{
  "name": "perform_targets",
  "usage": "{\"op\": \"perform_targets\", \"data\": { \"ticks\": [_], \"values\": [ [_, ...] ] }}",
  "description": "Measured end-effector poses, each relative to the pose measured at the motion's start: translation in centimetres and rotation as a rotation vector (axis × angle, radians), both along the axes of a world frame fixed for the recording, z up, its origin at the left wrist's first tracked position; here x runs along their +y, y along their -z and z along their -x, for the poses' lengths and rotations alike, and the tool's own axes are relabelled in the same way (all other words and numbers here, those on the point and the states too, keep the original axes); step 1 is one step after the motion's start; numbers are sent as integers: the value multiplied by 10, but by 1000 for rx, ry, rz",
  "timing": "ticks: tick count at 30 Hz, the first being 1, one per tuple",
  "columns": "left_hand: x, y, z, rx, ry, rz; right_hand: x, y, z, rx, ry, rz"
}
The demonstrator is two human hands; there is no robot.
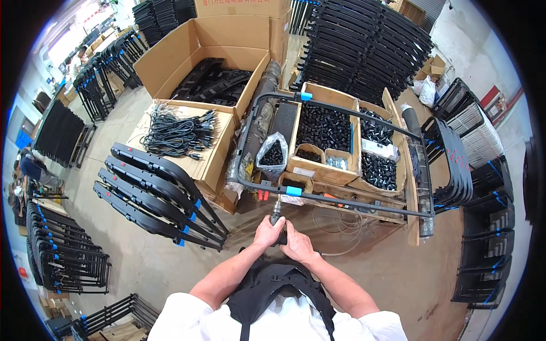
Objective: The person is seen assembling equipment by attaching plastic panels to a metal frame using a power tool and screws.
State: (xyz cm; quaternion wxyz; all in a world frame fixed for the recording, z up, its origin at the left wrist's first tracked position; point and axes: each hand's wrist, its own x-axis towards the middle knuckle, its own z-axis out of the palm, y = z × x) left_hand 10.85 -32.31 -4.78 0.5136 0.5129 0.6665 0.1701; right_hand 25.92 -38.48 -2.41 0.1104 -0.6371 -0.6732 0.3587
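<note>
Both my hands are wrapped round a dark power screwdriver (pixel 276 213) with a metal nose. My left hand (pixel 266 232) grips it from the left, and my right hand (pixel 298 245) closes round its lower part. The bit points away from me, at the near bar of a black tubular frame (pixel 364 206); whether it touches the bar I cannot tell. A blue sleeve (pixel 294 191) sits on that bar, just right of the bit. Another blue sleeve (pixel 307 96) is on the far bar. The frame lies across padded side supports, over the parts boxes.
Below the frame, a wooden box (pixel 324 176) holds black plastic parts, beside a bag (pixel 272 156) of small parts. Bundled black cables (pixel 179 132) lie on cardboard at left. Curved black frames (pixel 151 190) stand nearby. A thin hose (pixel 347 250) trails right of my hands.
</note>
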Motion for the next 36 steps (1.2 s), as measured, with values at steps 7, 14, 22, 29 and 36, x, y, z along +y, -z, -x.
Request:
{"op": "perform_targets", "data": {
  "ticks": [7, 14, 22, 29, 36],
  "values": [
    [5, 5, -3, 15, -19, 1, 3, -8, 0, -19, 24, 22],
    [4, 12, -1, 45, 2, -10, -7, 1, 7, 10, -43, -245],
    [-6, 0, 1, -23, -4, 21, -15, -1, 9, 5, -38, -233],
    [-13, 2, 4, -23, -3, 27, -21, 2, 11, 9, -35, -207],
    [-27, 14, 3, -21, -7, 10, -32, 1, 7, -21, -57, -193]
  ]
}}
